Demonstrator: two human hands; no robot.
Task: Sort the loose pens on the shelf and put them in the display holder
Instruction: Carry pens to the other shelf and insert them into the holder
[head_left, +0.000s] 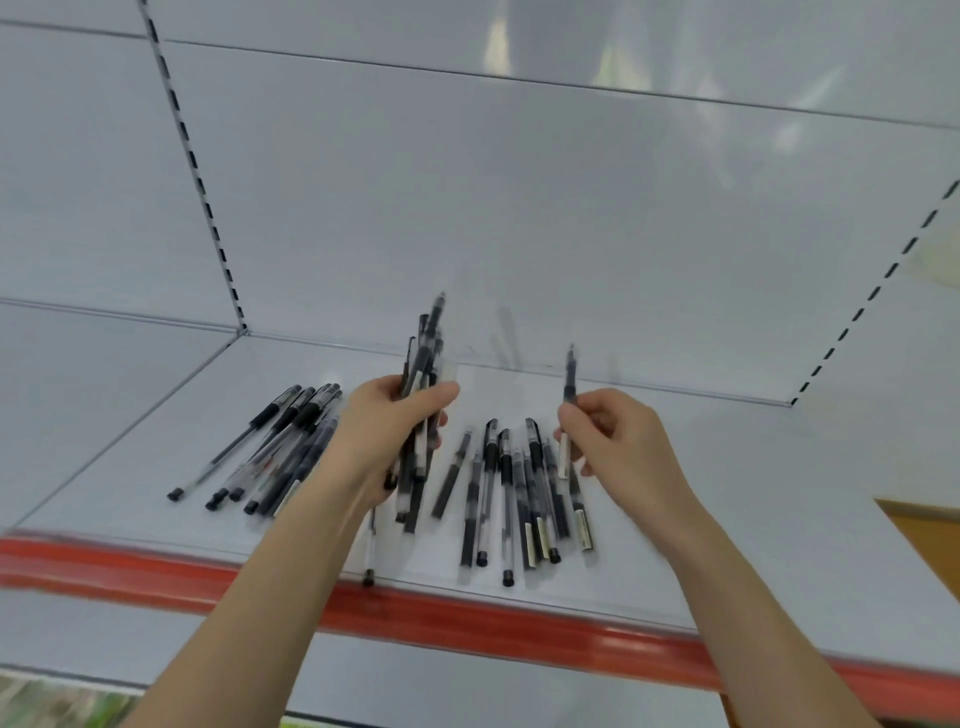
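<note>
Head view showed the left hand (387, 431) curled tight round a bundle of black gel pens (423, 358), tips up, above the red edge strip (467, 618) of the white shelf (727, 467). The right hand (618, 441) pinched a single pen (570, 382) upright, its other fingers loosely bent. Behind the strip lay loose pens on the shelf: a left heap (280, 447) and a middle heap (514, 493).

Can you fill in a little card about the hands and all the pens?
left hand: grips a bundle of pens, pointing up
right hand: pinches a single pen, upright
left pile: pens lying on the shelf, left of the left hand
middle pile: pens lying on the shelf between the hands
shelf front: red strip
display holder: not in view
</note>
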